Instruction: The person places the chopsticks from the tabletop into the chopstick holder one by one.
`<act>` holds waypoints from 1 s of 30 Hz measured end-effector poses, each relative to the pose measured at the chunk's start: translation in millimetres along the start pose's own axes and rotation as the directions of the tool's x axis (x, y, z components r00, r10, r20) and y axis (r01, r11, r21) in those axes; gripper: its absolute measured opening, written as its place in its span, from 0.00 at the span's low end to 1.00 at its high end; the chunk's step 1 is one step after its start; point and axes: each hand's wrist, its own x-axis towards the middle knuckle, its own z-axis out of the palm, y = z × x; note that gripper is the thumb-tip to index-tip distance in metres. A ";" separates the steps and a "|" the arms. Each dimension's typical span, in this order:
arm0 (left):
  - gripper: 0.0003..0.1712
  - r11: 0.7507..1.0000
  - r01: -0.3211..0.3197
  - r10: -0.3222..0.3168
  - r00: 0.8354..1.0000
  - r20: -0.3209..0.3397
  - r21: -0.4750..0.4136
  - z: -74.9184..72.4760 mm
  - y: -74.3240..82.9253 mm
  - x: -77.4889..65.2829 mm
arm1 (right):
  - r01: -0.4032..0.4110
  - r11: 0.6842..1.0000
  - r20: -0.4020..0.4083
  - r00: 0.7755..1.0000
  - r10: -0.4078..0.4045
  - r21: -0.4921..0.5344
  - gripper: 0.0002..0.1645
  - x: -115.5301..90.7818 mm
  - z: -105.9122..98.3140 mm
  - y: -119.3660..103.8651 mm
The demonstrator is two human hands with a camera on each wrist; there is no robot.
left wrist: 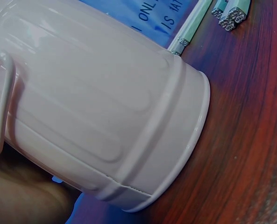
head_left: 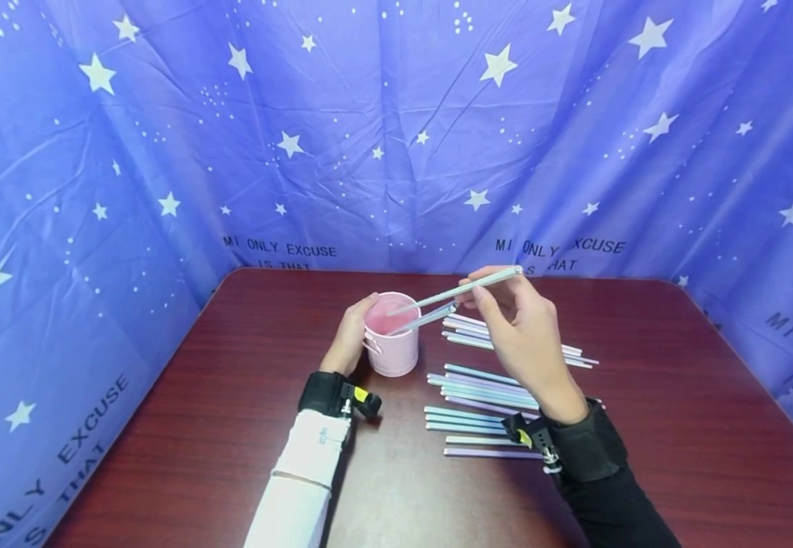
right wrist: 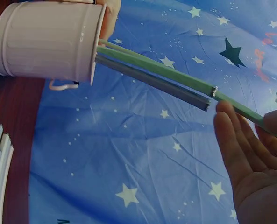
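A small pink bucket [head_left: 395,350] stands on the table, its open top towards the head camera. My left hand [head_left: 350,335] grips its left side, thumb at the rim. Between thumb and fingers, my right hand [head_left: 530,335] pinches a light green pencil-like stick [head_left: 468,288] with a faceted shaft, slanting down into the bucket's mouth. Leaning out over the rim are a grey-blue stick [right wrist: 152,86] and another green stick [right wrist: 161,70], both with glittery ends. The lower ends inside are hidden in the wrist views. A small wire handle [left wrist: 6,102] hangs on the bucket's side.
Right of the bucket, pastel sticks lie in groups: a whitish group [head_left: 468,332] at the back, a blue and lilac group [head_left: 482,387], green sticks [head_left: 465,418], and a lilac stick [head_left: 485,453] nearest me. A blue star-patterned curtain [head_left: 383,152] surrounds the dark red table [head_left: 232,426].
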 end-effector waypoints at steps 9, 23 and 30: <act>0.29 1.000 0.009 -0.009 1.000 -0.007 0.006 -0.4 -0.1 -0.1 | -0.030 0.999 0.053 0.998 0.032 -0.032 0.10 0.2 -0.1 3.1; 0.29 1.000 0.014 -0.014 1.000 -0.001 -0.001 -1.2 -1.0 0.8 | -0.143 0.915 0.168 0.961 0.219 -0.378 0.13 7.0 -21.9 25.1; 0.28 1.000 0.006 -0.006 1.000 0.004 -0.004 -1.2 -0.7 0.1 | -0.109 0.869 0.399 0.856 0.329 -0.482 0.18 3.9 -19.9 50.2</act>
